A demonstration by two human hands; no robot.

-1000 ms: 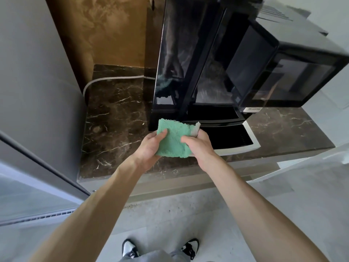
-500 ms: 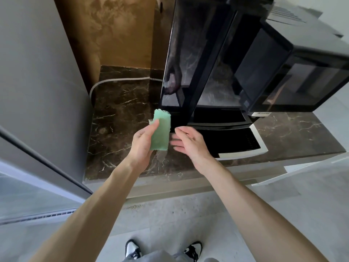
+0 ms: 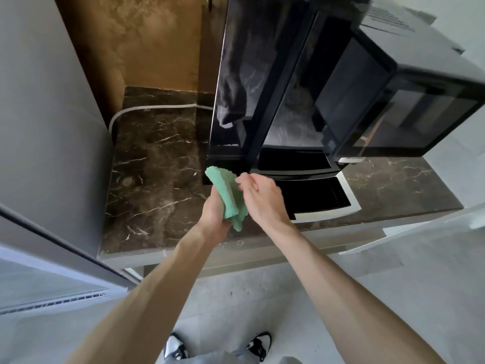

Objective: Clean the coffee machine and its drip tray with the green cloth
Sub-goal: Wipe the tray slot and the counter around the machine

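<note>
The tall glossy black coffee machine (image 3: pixel 265 74) stands on a dark marble counter (image 3: pixel 157 185). Its drip tray (image 3: pixel 350 202), a black grille with a silver rim, juts out at the base. In front of the machine's lower left corner, my left hand (image 3: pixel 213 212) grips a folded green cloth (image 3: pixel 225 194) from below. My right hand (image 3: pixel 262 198) is beside it with fingers curled, and its fingertips pinch the cloth's upper right edge. My right hand hides the tray's left part.
A grey cabinet wall (image 3: pixel 44 132) closes in the counter's left side. A pale hose (image 3: pixel 147 108) curves along the back of the counter to the machine. The counter's front edge (image 3: pixel 236 254) lies just under my wrists, with light floor tiles and my shoes (image 3: pixel 258 345) below.
The cloth went from spread between both hands to folded upright in my left hand. My right hand let go, then came back and now pinches its edge. Both hands moved slightly right.
</note>
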